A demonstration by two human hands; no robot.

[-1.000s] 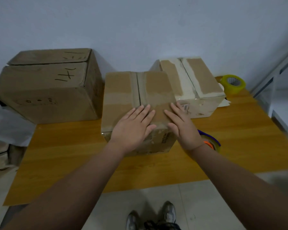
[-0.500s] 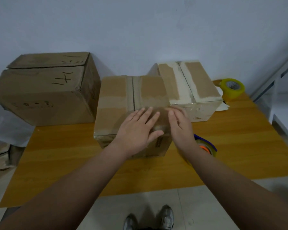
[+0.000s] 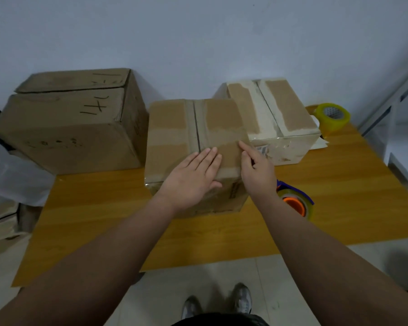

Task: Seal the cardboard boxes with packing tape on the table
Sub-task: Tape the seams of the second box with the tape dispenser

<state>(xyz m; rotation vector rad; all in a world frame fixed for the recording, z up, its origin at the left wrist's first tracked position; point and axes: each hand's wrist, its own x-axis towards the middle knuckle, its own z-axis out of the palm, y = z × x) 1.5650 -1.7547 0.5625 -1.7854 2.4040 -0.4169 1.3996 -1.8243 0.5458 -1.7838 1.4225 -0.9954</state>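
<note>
Middle box (image 3: pixel 174 128) sits mid-tabletop (image 3: pixel 339 184), wedged between two others. Your left hand (image 3: pixel 193 175) lies flat and relaxed, pressing top near front. Right hand (image 3: pixel 257 168) at right top edge, index straight, rest hidden, so can't tell grip. Cardboard looks stiff, probably light; taped strips slick, so brace at corners. Marker scrawl on big box (image 3: pixel 64 128) unreadable, and sticker (image 3: pixel 263 149) on the right-hand box too small.

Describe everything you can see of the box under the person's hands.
The middle box is plain brown cardboard, closed, standing upright on the wooden table. Its two top flaps meet in a dark seam, crossed by paler, glossy tape bands. Print shows on its front face. The left hand lies flat on top; the right hand touches its right top edge.
</note>
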